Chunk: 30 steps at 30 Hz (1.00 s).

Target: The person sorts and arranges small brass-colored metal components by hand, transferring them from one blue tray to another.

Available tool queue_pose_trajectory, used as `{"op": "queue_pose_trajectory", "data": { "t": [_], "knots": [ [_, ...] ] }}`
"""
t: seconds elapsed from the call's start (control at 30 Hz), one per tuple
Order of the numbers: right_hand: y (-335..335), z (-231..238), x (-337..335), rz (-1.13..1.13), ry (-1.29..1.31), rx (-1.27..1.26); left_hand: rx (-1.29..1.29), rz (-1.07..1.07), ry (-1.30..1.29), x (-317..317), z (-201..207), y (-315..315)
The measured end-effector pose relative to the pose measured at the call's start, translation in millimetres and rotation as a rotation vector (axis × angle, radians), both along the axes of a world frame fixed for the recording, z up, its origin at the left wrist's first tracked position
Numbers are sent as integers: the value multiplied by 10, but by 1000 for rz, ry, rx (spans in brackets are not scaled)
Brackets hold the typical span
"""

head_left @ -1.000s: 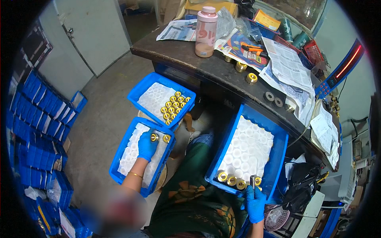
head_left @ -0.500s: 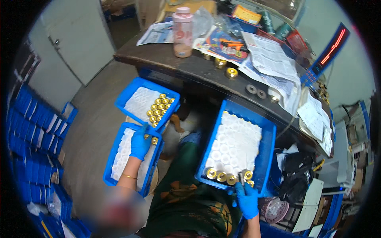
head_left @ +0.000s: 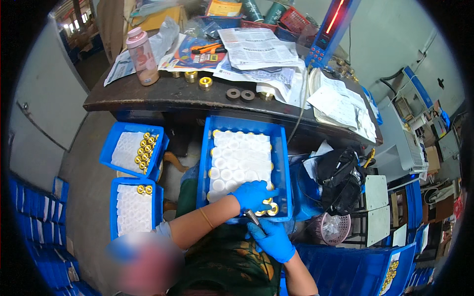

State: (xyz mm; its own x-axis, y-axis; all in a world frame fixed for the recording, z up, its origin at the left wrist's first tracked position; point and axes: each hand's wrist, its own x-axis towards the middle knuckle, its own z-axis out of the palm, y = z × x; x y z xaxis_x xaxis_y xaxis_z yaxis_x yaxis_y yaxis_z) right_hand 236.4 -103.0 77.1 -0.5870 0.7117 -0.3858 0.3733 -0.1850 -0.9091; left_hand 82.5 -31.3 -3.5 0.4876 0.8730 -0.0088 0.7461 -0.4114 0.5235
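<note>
Both my hands wear blue gloves and meet at the near edge of a large blue bin (head_left: 281, 170). My left hand (head_left: 251, 195) reaches across into its near right corner, thumb and fingers around a brass ring fitting (head_left: 267, 201); part of the grip is hidden. Another brass ring (head_left: 273, 209) sits beside it, touching the bin's near wall side. Just below the rim, my right hand (head_left: 273, 240) is closed around a short grey metal rod (head_left: 252, 217), which points up and left. White round-topped pieces (head_left: 238, 175) fill most of this bin, under a thin sheet.
Left stand two smaller blue bins, the far one (head_left: 159, 163) with several brass rings, the near one (head_left: 114, 209) with two. A dark table (head_left: 163, 101) holds a pink bottle (head_left: 143, 59), papers (head_left: 259, 47) and grey washers (head_left: 233, 93). Right are a black bag (head_left: 340, 175) and pink basket (head_left: 347, 229).
My left hand has moved from the near left bin across to the large bin, leaving two brass rings behind. My right hand keeps the rod, now tilted left. The view has swung right.
</note>
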Motion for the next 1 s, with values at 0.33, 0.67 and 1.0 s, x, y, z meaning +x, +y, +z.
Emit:
{"op": "queue_pose_trajectory", "data": {
  "t": [0.33, 0.67, 1.0],
  "knots": [
    [32, -177, 56, -19, 24, 54, -161, 200, -9, -32, -67, 60],
    [176, 83, -57, -151, -10, -76, -599, 243, -1251, -221, 588, -328],
    [104, -215, -296, -116, -283, 1008, -587, 455, -1326, -216, 782, -691]
  ]
}}
